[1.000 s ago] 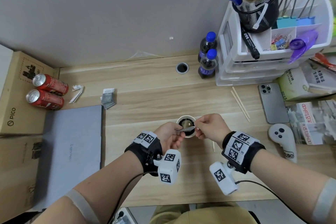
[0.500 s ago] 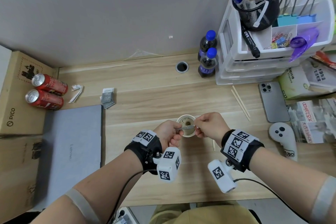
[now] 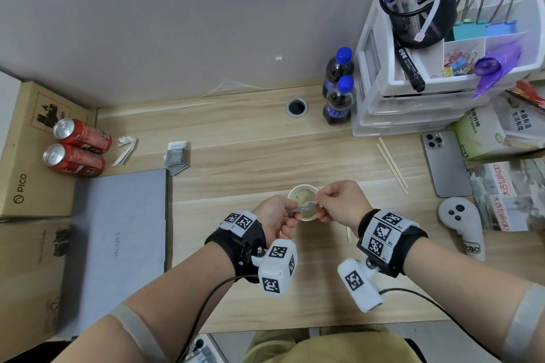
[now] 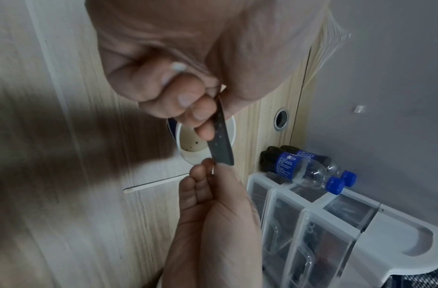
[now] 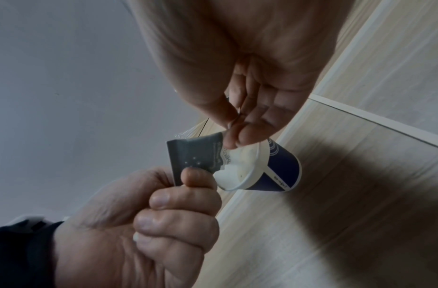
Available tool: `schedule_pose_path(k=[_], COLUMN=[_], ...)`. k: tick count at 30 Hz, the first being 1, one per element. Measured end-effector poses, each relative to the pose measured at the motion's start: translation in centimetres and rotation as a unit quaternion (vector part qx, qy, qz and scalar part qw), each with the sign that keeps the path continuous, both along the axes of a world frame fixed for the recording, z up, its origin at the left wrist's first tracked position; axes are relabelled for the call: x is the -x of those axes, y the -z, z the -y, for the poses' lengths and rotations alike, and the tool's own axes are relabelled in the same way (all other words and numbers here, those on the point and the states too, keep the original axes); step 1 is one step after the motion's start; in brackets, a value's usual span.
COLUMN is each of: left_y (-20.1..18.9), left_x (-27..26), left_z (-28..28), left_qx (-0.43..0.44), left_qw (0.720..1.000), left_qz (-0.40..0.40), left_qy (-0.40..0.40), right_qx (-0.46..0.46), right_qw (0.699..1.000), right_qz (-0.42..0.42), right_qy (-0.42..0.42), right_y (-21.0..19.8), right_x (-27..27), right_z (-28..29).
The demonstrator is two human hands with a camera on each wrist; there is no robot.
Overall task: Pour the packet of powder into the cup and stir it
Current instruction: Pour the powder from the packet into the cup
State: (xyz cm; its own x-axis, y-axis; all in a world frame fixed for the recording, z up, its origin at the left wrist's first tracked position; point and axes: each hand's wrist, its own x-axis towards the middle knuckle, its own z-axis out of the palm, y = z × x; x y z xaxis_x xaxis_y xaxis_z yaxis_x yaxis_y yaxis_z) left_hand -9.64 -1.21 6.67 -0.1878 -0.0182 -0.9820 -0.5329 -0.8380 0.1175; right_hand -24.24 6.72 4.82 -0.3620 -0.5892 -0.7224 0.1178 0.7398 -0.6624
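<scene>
A small paper cup point(image 3: 295, 194), white inside and dark blue outside point(image 5: 284, 165), stands on the wooden desk point(image 3: 236, 156) with pale beige, speckled contents point(image 4: 191, 143). A grey powder packet point(image 3: 300, 209) lies level over the cup's mouth, stretched between both hands. My left hand point(image 3: 290, 212) pinches its left end between thumb and fingers point(image 5: 198, 177). My right hand point(image 3: 320, 205) pinches the other end at the torn white edge point(image 5: 231, 136). In the left wrist view the packet point(image 4: 220, 140) shows edge-on above the cup.
A wooden stir stick point(image 3: 349, 234) lies right of the cup, two more point(image 3: 392, 165) further right. A closed laptop point(image 3: 118, 239), spare packets point(image 3: 176, 156) and red cans point(image 3: 79, 144) are left. Two bottles point(image 3: 339, 100), drawers point(image 3: 413, 115), a phone point(image 3: 445, 162) and a controller point(image 3: 463, 224) are right.
Both hands have stayed over the cup with the packet held between them. The view has shifted slightly; the packet has barely moved.
</scene>
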Motion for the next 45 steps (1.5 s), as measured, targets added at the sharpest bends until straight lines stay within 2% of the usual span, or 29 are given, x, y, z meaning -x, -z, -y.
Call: schedule_pose_path(k=[15,45], left_y=[0.05,-0.24], left_x=[0.15,0.23], left_z=[-0.02,-0.24], left_qx=[0.015,0.002], left_qw=[0.999,1.000], left_qz=[0.002,-0.026], left_qy=[-0.048,0.001], right_qx=[-0.002,-0.002], right_qw=[1.000,1.000], right_qz=[-0.027,-0.014], right_qy=[-0.005,-0.009], right_y=[-0.06,-0.79], right_x=[0.12,-0.25], right_z=[0.06,-0.39])
